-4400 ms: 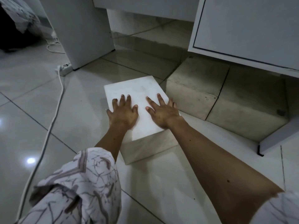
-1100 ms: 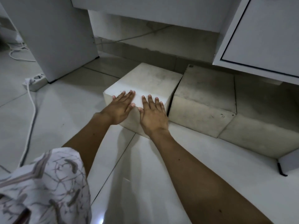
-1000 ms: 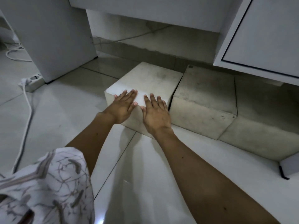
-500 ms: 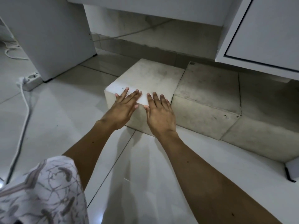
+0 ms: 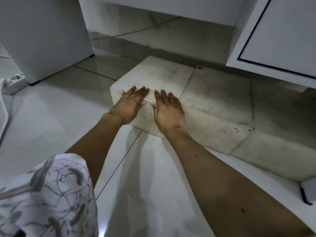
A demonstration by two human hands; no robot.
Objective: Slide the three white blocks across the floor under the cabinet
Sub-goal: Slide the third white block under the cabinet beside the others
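Three white blocks stand side by side in a row on the tiled floor. The left block (image 5: 159,77) touches the middle block (image 5: 217,98); the right block (image 5: 280,127) lies partly in shadow beneath the white cabinet (image 5: 280,31). My left hand (image 5: 130,105) lies flat over the left block's near top edge, fingers apart. My right hand (image 5: 168,112) presses flat on the same block's near face and edge beside it. Neither hand grips anything.
A white upright panel (image 5: 46,36) stands at the left. A power strip (image 5: 14,82) with a white cable (image 5: 4,115) lies on the floor beside it. The cabinet's foot (image 5: 307,194) sits at the right edge. The wall's base runs behind the blocks.
The left block has slid away from me and turned to line up against the middle block, going into the shadowed gap. Both hands shifted from its top to its near edge.
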